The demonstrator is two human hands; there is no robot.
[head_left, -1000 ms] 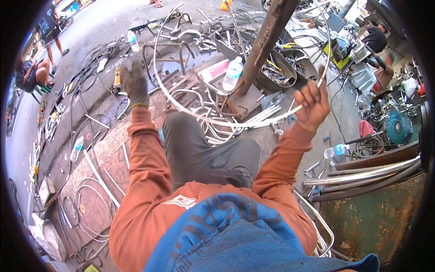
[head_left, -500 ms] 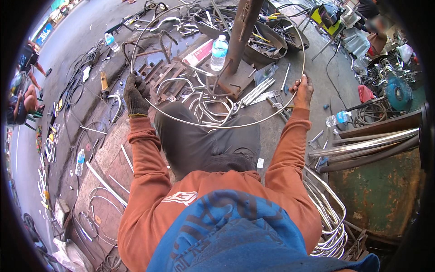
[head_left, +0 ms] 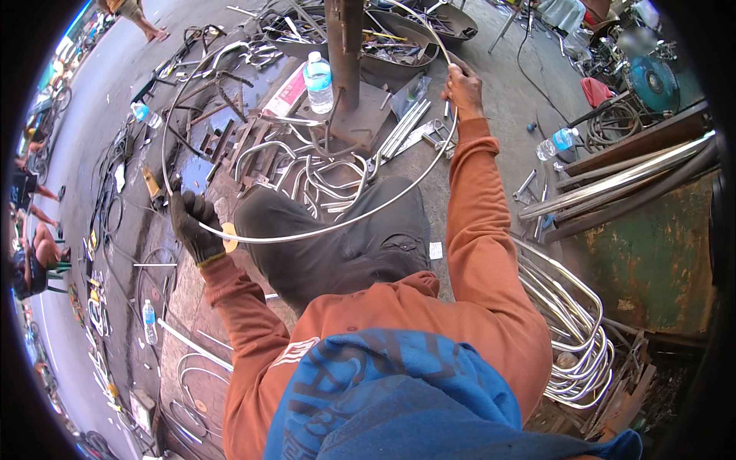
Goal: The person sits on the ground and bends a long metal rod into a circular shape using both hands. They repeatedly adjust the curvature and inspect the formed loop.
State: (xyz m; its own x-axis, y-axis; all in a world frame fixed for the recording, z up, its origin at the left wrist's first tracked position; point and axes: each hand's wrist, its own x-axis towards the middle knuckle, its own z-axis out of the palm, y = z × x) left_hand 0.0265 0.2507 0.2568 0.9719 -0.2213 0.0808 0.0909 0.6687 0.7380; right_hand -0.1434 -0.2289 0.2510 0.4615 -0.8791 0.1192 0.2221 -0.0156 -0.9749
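A large hoop of thin metal rod (head_left: pixel 308 234) spans both my hands above my bent legs (head_left: pixel 337 238). My left hand (head_left: pixel 196 227), in a dark work glove, is closed round its left side, low and near my knee. Bare, my right hand (head_left: pixel 464 90) grips the opposite side, higher and farther out. The hoop's far part runs past the upper edge of the view. Beneath it, bent shiny metal tubes (head_left: pixel 326 178) lie in a loose heap beyond my knees. Several straight tubes (head_left: pixel 405 129) lie beside a rusty post (head_left: pixel 343 54).
Metal pans of tools and scraps (head_left: pixel 395 63) surround the post, with a water bottle (head_left: pixel 318 83) near it. A bundle of bent tubes (head_left: pixel 571 337) lies at right, below a worn green metal surface (head_left: pixel 636 276). A teal fan (head_left: pixel 652 83) stands far right. People sit at far left.
My left hand has come lower and nearer, while my right hand has gone farther out and leftward. The hoop has turned and tilted with them, and the whole view has shifted.
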